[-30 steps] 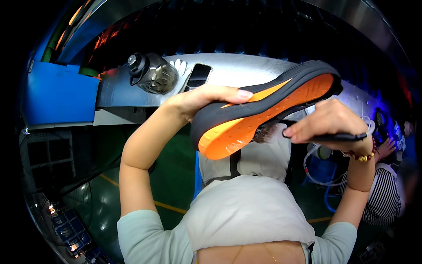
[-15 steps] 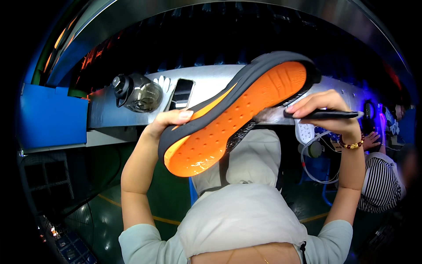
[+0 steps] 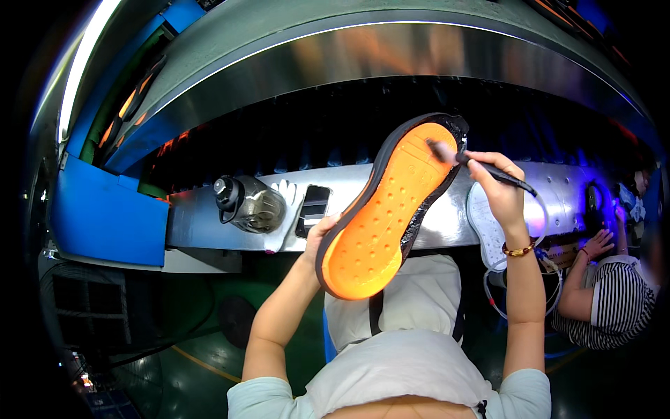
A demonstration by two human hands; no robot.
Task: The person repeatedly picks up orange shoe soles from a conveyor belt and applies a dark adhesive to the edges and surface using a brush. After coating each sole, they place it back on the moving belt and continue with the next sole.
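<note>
My left hand (image 3: 319, 236) grips the near end of a shoe sole (image 3: 386, 209) with an orange inner face and a dark grey rim, holding it up tilted, its far end pointing up and right. My right hand (image 3: 497, 188) holds a thin dark brush (image 3: 481, 166) like a pen. The brush tip touches the orange face near the sole's far end. A beaded bracelet (image 3: 518, 250) circles my right wrist.
A metal ledge (image 3: 209, 223) runs across in front, carrying a dark water bottle (image 3: 246, 202), a white glove (image 3: 285, 190) and a black phone (image 3: 314, 209). A white sole (image 3: 483, 222) lies by my right forearm. A person in a striped top (image 3: 614, 302) sits at the right. A blue panel (image 3: 98, 213) stands left.
The sole has swung from nearly level to steeply upright, its orange face turned toward me. My right hand has brought the brush tip onto the sole's far end.
</note>
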